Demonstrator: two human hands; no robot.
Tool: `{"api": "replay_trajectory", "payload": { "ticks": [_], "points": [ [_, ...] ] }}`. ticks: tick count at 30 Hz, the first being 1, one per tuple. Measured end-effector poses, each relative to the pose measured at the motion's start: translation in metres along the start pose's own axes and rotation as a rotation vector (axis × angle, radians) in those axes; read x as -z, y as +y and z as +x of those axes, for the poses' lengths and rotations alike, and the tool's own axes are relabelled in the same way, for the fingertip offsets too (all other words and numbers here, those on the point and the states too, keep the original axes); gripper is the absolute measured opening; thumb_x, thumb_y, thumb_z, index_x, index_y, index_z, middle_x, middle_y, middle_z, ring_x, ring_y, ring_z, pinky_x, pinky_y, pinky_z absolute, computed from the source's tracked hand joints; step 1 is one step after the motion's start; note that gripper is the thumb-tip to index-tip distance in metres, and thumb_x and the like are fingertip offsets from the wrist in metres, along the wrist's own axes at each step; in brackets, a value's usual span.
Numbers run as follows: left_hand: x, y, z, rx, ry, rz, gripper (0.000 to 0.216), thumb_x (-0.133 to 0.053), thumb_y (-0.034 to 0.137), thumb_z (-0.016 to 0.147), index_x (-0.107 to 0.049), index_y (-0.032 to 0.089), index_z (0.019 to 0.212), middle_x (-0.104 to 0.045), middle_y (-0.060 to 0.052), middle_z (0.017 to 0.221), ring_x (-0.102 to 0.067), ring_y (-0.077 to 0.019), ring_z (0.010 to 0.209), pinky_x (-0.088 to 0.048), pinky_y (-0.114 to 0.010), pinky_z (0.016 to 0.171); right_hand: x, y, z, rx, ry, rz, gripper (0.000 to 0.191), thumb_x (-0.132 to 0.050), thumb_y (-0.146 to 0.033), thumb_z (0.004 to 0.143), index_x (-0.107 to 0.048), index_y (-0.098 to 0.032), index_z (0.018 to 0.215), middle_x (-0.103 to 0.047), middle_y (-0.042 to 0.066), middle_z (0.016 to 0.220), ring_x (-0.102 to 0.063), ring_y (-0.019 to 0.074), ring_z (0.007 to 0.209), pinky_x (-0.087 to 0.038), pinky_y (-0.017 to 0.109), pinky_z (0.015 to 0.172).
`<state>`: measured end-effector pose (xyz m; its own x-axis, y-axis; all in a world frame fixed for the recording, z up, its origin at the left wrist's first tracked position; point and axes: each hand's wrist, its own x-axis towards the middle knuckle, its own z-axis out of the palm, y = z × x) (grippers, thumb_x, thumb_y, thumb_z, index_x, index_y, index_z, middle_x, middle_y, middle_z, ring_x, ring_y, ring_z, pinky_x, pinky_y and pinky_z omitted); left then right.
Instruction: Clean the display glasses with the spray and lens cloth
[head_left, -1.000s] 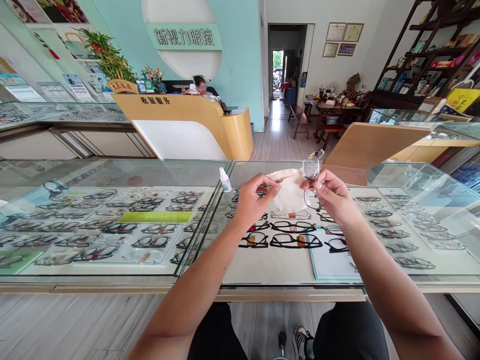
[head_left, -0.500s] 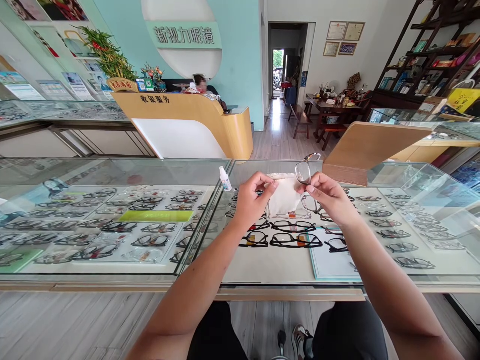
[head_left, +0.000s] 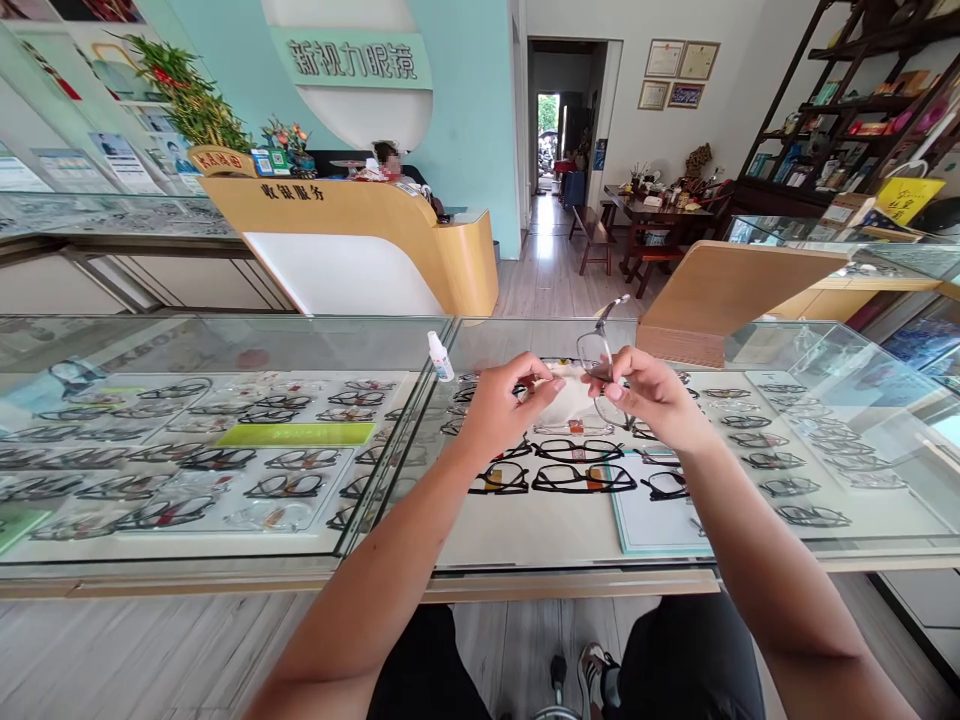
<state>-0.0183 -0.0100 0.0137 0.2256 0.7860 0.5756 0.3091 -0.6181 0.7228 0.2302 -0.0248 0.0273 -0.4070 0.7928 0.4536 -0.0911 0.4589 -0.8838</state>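
Observation:
My right hand (head_left: pixel 651 398) is closed on a pair of clear-lens glasses (head_left: pixel 598 358), holding them upright by the frame above the glass counter (head_left: pixel 525 340). My left hand (head_left: pixel 501 402) pinches a cream cleaning cloth (head_left: pixel 568 398), bunched up against the lower lens. Both hands hover close together over the display case. A small white spray bottle (head_left: pixel 440 357) stands on the counter just left of my left hand.
Under the glass lie rows of eyeglass frames (head_left: pixel 577 478). A tilted wooden mirror stand (head_left: pixel 712 290) sits at the right. Behind is a yellow reception desk (head_left: pixel 360 235) with a seated person (head_left: pixel 390 160). My legs and shoes show below the counter edge.
The cloth, which hung spread out between my hands, is now bunched against the glasses. My hands have drawn closer together, and the view has shifted slightly.

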Motion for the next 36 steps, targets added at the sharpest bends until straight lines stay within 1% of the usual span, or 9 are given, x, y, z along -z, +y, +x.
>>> {"api": "replay_trajectory", "payload": {
  "ticks": [3, 5, 11, 15, 19, 24, 27, 32, 36],
  "points": [
    [-0.001, 0.003, -0.001, 0.024, -0.078, -0.071, 0.029, -0.074, 0.048, 0.097, -0.067, 0.022, 0.086, -0.068, 0.001, 0.076, -0.06, -0.0154, 0.072, -0.044, -0.028, 0.068, -0.003, -0.007, -0.004, 0.006, -0.149, 0.07, 0.02, -0.076, -0.04, 0.101, -0.063, -0.028, 0.095, -0.077, 0.004, 0.095, -0.068, 0.022, 0.088, -0.054, 0.039, 0.081],
    [-0.002, 0.004, -0.002, 0.05, -0.125, -0.158, 0.029, -0.074, 0.048, 0.097, -0.066, 0.022, 0.087, -0.071, 0.0, 0.077, -0.063, -0.0159, 0.072, -0.045, -0.028, 0.069, -0.006, -0.008, -0.005, -0.006, -0.192, 0.083, 0.02, -0.076, -0.039, 0.101, -0.063, -0.027, 0.095, -0.078, 0.005, 0.096, -0.069, 0.0215, 0.087, -0.053, 0.037, 0.076],
    [-0.005, 0.007, -0.001, 0.163, -0.168, -0.358, 0.039, -0.085, 0.056, 0.088, -0.068, 0.02, 0.083, -0.075, -0.003, 0.079, -0.067, -0.0172, 0.073, -0.047, -0.029, 0.068, -0.01, -0.006, -0.007, -0.009, -0.218, 0.095, 0.019, -0.076, -0.038, 0.101, -0.062, -0.027, 0.096, -0.079, 0.006, 0.097, -0.075, 0.0246, 0.099, -0.057, 0.041, 0.086],
    [-0.007, 0.01, -0.001, 0.194, -0.207, -0.388, 0.044, -0.086, 0.058, 0.087, -0.066, 0.02, 0.076, -0.073, -0.002, 0.074, -0.067, -0.0164, 0.071, -0.048, -0.028, 0.069, -0.01, -0.006, -0.009, -0.016, -0.259, 0.123, 0.018, -0.077, -0.038, 0.101, -0.062, -0.027, 0.097, -0.079, 0.006, 0.098, -0.075, 0.0238, 0.098, -0.058, 0.044, 0.091],
    [-0.008, 0.009, -0.001, 0.198, -0.235, -0.387, 0.045, -0.083, 0.059, 0.089, -0.067, 0.02, 0.076, -0.074, -0.002, 0.073, -0.067, -0.0166, 0.07, -0.049, -0.029, 0.068, -0.011, -0.006, -0.009, -0.008, -0.278, 0.094, 0.016, -0.076, -0.036, 0.101, -0.063, -0.027, 0.098, -0.077, 0.005, 0.098, -0.073, 0.0223, 0.097, -0.058, 0.042, 0.089],
    [-0.009, 0.004, -0.001, 0.156, -0.218, -0.381, 0.039, -0.08, 0.056, 0.093, -0.068, 0.02, 0.084, -0.075, -0.003, 0.081, -0.07, -0.018, 0.076, -0.052, -0.031, 0.075, -0.015, -0.007, -0.007, -0.023, -0.207, 0.111, 0.017, -0.076, -0.036, 0.102, -0.064, -0.026, 0.096, -0.077, 0.006, 0.097, -0.072, 0.0222, 0.097, -0.054, 0.039, 0.084],
    [-0.006, 0.006, -0.002, 0.104, -0.219, -0.34, 0.03, -0.075, 0.048, 0.096, -0.067, 0.021, 0.088, -0.074, -0.004, 0.086, -0.068, -0.0181, 0.08, -0.053, -0.032, 0.079, -0.016, -0.009, -0.004, -0.03, -0.149, 0.115, 0.021, -0.077, -0.04, 0.101, -0.064, -0.026, 0.093, -0.077, 0.006, 0.095, -0.07, 0.0221, 0.093, -0.052, 0.037, 0.08],
    [-0.004, 0.011, -0.003, 0.04, -0.204, -0.239, 0.018, -0.075, 0.035, 0.093, -0.065, 0.022, 0.087, -0.07, -0.001, 0.083, -0.062, -0.0166, 0.077, -0.049, -0.031, 0.077, -0.016, -0.009, -0.003, -0.065, -0.054, 0.122, 0.029, -0.082, -0.049, 0.096, -0.065, -0.026, 0.09, -0.075, 0.004, 0.092, -0.066, 0.0215, 0.086, -0.049, 0.035, 0.074],
    [-0.006, 0.01, -0.004, -0.007, -0.169, -0.142, 0.02, -0.074, 0.034, 0.096, -0.065, 0.021, 0.084, -0.066, 0.001, 0.078, -0.057, -0.0142, 0.073, -0.047, -0.029, 0.075, -0.014, -0.005, -0.003, -0.064, -0.019, 0.151, 0.025, -0.082, -0.044, 0.097, -0.066, -0.026, 0.091, -0.073, 0.003, 0.092, -0.067, 0.0208, 0.087, -0.049, 0.035, 0.076]
  ]
}}
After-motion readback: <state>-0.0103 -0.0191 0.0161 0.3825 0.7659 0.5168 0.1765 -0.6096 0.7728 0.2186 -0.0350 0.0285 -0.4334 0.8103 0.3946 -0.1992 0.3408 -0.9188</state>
